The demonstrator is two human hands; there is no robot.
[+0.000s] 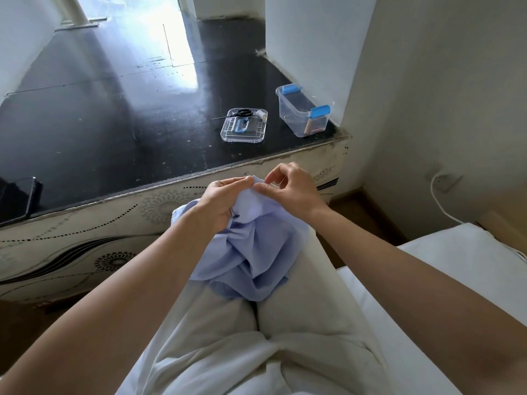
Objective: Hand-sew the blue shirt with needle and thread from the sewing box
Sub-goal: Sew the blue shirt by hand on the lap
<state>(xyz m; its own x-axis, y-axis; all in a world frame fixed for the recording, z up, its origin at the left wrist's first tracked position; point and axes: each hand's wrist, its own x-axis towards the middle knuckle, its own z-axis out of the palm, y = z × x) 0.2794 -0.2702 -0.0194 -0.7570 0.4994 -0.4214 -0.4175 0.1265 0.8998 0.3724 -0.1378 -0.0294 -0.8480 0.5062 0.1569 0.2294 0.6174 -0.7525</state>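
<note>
I see the blue shirt (251, 252) bunched on the person's lap, over pale trousers (285, 337), near the centre of my view. The left hand (219, 201) has its fingers (236, 182) clenched on a raised fold of the shirt, thumb and forefinger pinching the top edge while the other fingers gather cloth below. The right hand (293, 189) sits just at three o'clock from it, touching the same fold; its thumb and forefinger are pinched together at the cloth edge, and the remaining fingers are spread loosely upward. I think a thin needle lies in that pinch, but it is too small for me to be sure, and I cannot make out any thread.

Up at twelve o'clock from the hands, on the dark desk (114, 109), lies the clear lid (244, 126) of the sewing box, carrying black scissors (242, 112), a white thread spool (261, 114) and a small blue item. At one o'clock, well apart from the shirt, stands the clear sewing box (302, 114) with blue clips, open, against the white wall. A dark phone (20, 198) rests at the desk's near edge, at nine o'clock. A white bed (456, 266) lies at four o'clock.
</note>
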